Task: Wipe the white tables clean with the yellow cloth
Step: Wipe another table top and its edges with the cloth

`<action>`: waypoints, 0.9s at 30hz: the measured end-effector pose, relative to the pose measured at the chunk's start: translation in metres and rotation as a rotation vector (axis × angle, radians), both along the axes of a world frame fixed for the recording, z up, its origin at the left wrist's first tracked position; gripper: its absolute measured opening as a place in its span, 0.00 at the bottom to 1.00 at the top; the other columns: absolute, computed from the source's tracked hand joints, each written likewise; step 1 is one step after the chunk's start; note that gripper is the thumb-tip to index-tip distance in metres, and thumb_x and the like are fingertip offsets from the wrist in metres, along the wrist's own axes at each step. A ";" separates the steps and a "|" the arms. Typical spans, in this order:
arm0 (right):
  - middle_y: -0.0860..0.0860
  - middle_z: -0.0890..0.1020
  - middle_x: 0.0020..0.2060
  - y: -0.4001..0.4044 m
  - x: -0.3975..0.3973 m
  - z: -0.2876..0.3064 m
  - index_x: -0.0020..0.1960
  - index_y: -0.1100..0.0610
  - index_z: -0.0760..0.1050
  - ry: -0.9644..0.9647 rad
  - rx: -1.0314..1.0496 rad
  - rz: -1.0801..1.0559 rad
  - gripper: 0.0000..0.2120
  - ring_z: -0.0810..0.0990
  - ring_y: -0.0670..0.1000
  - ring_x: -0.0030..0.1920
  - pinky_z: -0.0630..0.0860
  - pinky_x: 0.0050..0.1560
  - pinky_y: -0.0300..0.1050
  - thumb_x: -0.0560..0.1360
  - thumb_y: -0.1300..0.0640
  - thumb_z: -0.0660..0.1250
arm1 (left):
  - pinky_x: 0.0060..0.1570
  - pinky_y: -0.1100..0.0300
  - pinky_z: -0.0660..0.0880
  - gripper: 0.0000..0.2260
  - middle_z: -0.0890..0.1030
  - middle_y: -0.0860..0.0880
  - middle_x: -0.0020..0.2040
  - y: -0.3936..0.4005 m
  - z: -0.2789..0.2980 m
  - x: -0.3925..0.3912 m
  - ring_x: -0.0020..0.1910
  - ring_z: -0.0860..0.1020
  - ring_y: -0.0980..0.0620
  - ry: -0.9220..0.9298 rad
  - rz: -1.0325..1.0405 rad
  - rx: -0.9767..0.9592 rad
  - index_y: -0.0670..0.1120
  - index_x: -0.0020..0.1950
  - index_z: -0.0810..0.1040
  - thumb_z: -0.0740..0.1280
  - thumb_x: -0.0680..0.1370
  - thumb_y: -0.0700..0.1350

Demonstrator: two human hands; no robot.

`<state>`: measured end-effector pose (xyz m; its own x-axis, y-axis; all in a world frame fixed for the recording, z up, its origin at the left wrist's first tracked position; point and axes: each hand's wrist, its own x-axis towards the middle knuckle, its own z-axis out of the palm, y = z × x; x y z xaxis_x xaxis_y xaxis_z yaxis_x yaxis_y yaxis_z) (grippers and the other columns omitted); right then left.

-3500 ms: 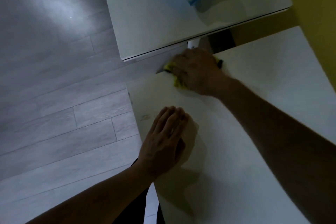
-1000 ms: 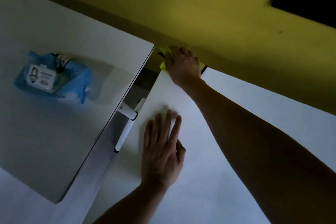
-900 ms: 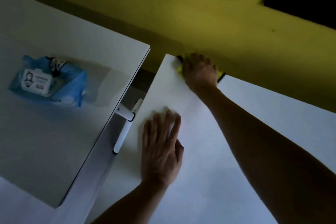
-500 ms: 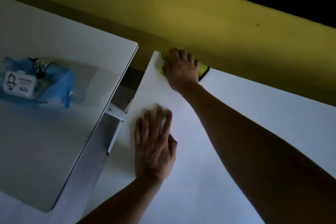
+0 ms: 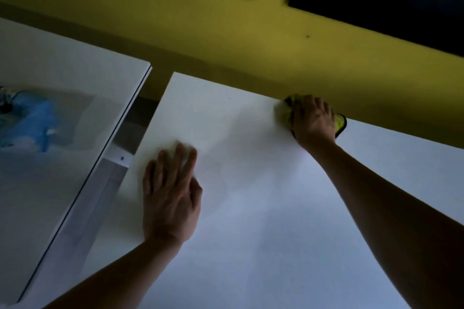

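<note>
While the right hand (image 5: 313, 120) presses the bunched yellow cloth (image 5: 286, 114) at the near table's (image 5: 276, 246) far edge, about one o'clock, a stroke past it could drop the cloth behind — the yellow wall (image 5: 226, 40) stands close. Left hand (image 5: 170, 193) lies flat, fingers straight, toward nine; open tabletop runs toward three and six.

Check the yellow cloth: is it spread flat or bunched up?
Bunched up. The yellow cloth shows only as crumpled folds poking out on both sides of the right hand pressing it on the white table.

Bunched yellow cloth (image 5: 286, 115) at white table (image 5: 251, 208) edge
</note>
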<state>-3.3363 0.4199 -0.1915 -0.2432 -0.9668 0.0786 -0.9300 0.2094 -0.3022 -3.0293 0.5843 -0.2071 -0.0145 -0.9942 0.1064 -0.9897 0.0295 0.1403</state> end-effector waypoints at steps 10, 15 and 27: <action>0.59 0.77 0.59 -0.036 0.111 -0.001 0.63 0.58 0.73 -0.029 0.003 0.145 0.21 0.73 0.62 0.62 0.66 0.62 0.57 0.82 0.45 0.53 | 0.78 0.39 0.59 0.26 0.62 0.45 0.83 -0.001 0.006 -0.005 0.80 0.64 0.36 -0.024 0.008 0.039 0.50 0.83 0.63 0.53 0.84 0.52; 0.60 0.78 0.59 -0.014 0.017 0.000 0.59 0.58 0.74 -0.025 -0.009 0.043 0.20 0.74 0.63 0.61 0.67 0.59 0.56 0.83 0.44 0.53 | 0.78 0.38 0.58 0.31 0.65 0.38 0.80 -0.005 0.023 -0.042 0.78 0.65 0.33 0.028 0.050 0.088 0.40 0.82 0.63 0.51 0.83 0.56; 0.58 0.77 0.60 -0.014 -0.007 0.000 0.62 0.55 0.73 -0.063 0.060 0.166 0.20 0.73 0.61 0.63 0.66 0.60 0.55 0.82 0.43 0.53 | 0.82 0.46 0.51 0.29 0.70 0.38 0.77 0.013 0.023 -0.232 0.79 0.65 0.38 0.098 -0.655 0.182 0.41 0.76 0.73 0.56 0.77 0.51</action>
